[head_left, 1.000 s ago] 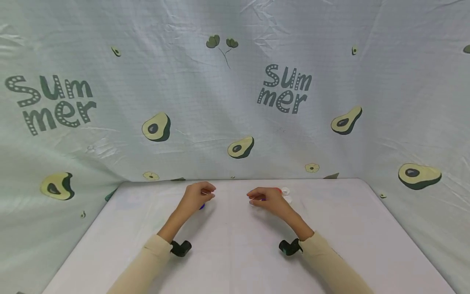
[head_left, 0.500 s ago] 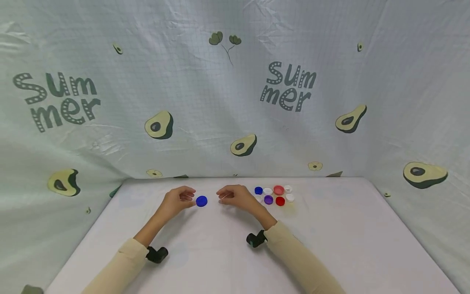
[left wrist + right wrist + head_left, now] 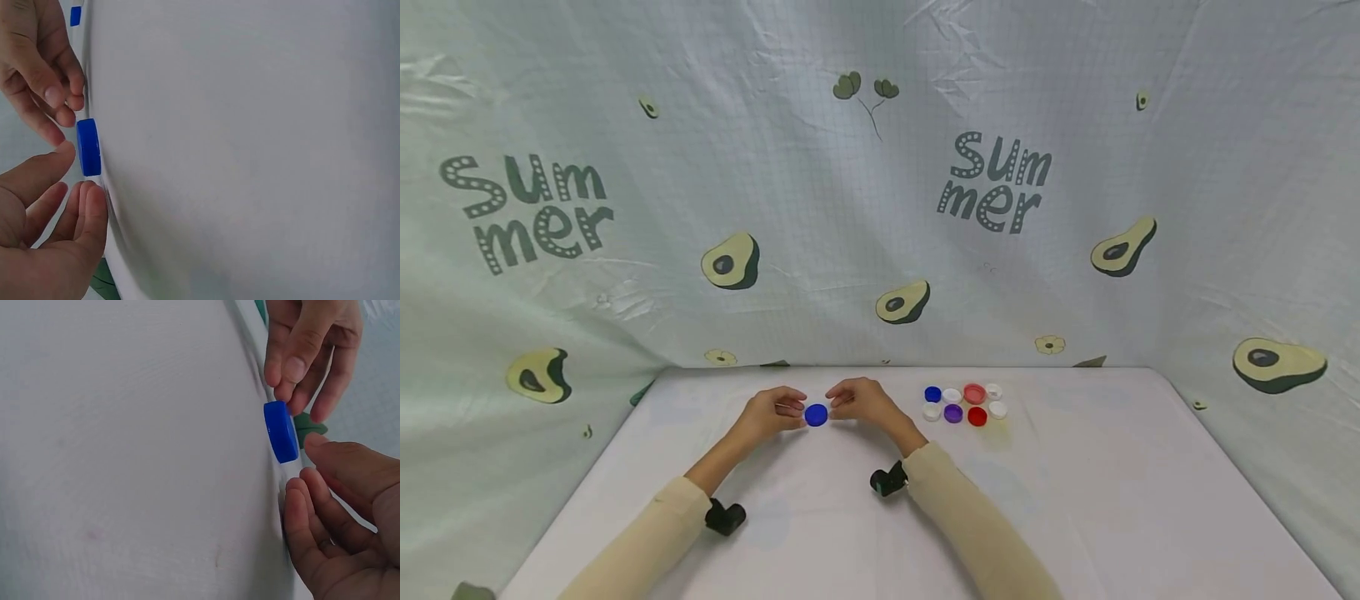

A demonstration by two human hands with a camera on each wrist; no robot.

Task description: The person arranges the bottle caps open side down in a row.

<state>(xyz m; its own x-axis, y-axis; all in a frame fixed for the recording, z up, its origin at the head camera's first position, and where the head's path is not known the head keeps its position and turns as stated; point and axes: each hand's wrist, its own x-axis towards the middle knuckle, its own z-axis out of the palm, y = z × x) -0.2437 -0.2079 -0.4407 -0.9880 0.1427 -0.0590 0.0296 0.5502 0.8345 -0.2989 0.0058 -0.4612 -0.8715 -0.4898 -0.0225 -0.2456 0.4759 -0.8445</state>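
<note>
A round blue bottle cap (image 3: 816,415) lies flat on the white table between my two hands. My left hand (image 3: 772,415) is at its left side, fingers loosely bent, with the fingertips very near the rim. On the other side my right hand (image 3: 867,402) has its thumb and fingers spread near the cap. The left wrist view has the cap (image 3: 89,147) edge-on, with a small gap to the right hand (image 3: 44,69). From the right wrist, the cap (image 3: 281,432) stands between both hands' fingertips; whether any finger touches it, I cannot tell.
Right of my hands sits a cluster of several caps: blue (image 3: 932,394), purple (image 3: 952,413), red (image 3: 977,416), a lighter red ring-like one (image 3: 974,393), and white ones (image 3: 997,410). A printed curtain (image 3: 805,208) hangs behind the table's far edge.
My right hand has moved left from over the cap cluster to beside the blue cap, uncovering the cluster. My left hand has drawn back left, off the blue cap, which stays on the table.
</note>
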